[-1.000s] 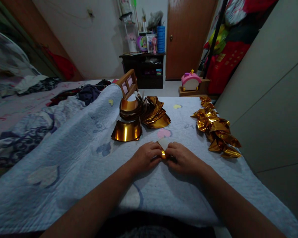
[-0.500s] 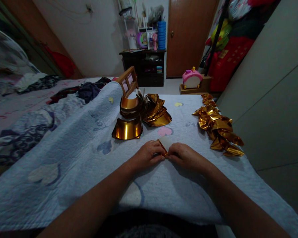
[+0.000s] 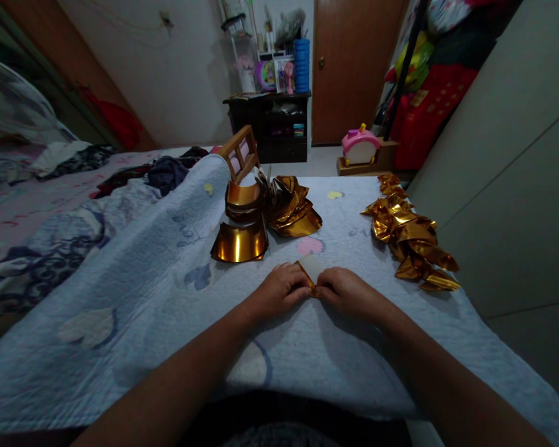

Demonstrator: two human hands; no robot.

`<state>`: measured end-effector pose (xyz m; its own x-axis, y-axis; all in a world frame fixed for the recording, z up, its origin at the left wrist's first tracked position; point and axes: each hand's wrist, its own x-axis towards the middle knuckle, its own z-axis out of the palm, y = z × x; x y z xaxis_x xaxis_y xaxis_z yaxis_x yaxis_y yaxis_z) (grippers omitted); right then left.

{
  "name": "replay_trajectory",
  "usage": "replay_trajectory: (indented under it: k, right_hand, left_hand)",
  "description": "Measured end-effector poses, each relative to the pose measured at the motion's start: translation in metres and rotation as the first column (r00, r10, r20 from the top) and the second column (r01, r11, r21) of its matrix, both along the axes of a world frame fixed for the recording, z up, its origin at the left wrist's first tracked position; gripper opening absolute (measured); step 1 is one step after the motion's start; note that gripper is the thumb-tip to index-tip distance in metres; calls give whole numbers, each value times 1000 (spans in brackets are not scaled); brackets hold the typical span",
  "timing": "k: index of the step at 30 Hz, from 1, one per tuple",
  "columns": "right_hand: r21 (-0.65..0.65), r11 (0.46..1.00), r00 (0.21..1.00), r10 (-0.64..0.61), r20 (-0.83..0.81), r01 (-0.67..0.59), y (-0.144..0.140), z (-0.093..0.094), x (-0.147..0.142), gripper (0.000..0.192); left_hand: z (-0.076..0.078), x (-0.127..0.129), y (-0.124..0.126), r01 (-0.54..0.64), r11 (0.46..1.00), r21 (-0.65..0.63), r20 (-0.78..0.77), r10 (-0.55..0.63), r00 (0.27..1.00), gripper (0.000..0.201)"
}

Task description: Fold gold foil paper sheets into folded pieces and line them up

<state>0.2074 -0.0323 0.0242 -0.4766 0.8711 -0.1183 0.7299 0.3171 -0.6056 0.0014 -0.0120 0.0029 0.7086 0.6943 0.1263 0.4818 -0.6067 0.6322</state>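
Between my two hands lies a sheet of gold foil paper (image 3: 311, 266), its pale back facing up and a gold strip showing along its near edge. My left hand (image 3: 283, 289) pinches that edge from the left. From the right, my right hand (image 3: 342, 290) grips the same edge with thumb and fingers closed. Much of the sheet is hidden beneath the fingers. Beyond the hands, a fanned stack of flat gold foil sheets (image 3: 240, 242) spreads out. To the right sits a row of folded gold foil pieces (image 3: 407, 239).
Under everything is a light blue quilted cover (image 3: 177, 347) with heart patterns. A small wooden chair (image 3: 240, 152) stands behind the stack. A tall pale cabinet (image 3: 517, 186) borders the right side. Crumpled clothes (image 3: 168, 171) lie on the bed at left.
Both hands stay almost in place on the sheet. The gold strip at its near edge shows slightly more between my fingertips. The stack and the folded pieces rest as before.
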Motion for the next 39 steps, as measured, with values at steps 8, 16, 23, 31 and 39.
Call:
replay_trajectory:
  k: [8, 16, 23, 31, 39]
  right_hand:
    - [-25, 1000, 999, 5, 36, -4, 0, 0, 0, 19]
    - [64, 997, 953, -62, 295, 46, -4, 4, -9, 28]
    - [61, 994, 936, -104, 337, 89, -4, 4, -13, 28]
    - [63, 996, 927, -88, 364, 69, -5, 7, -13, 30]
    - [78, 996, 919, -69, 389, 42, -4, 4, -13, 31]
  left_hand:
    - [5, 0, 0, 9, 1000, -5, -34, -9, 999, 15]
    - [1, 2, -4, -22, 996, 82, -119, 32, 992, 12]
    - [5, 5, -7, -79, 996, 51, -153, 86, 985, 9]
    - [0, 7, -9, -128, 986, 106, -225, 149, 963, 17]
    - [-2, 9, -10, -138, 980, 145, -259, 173, 950, 18]
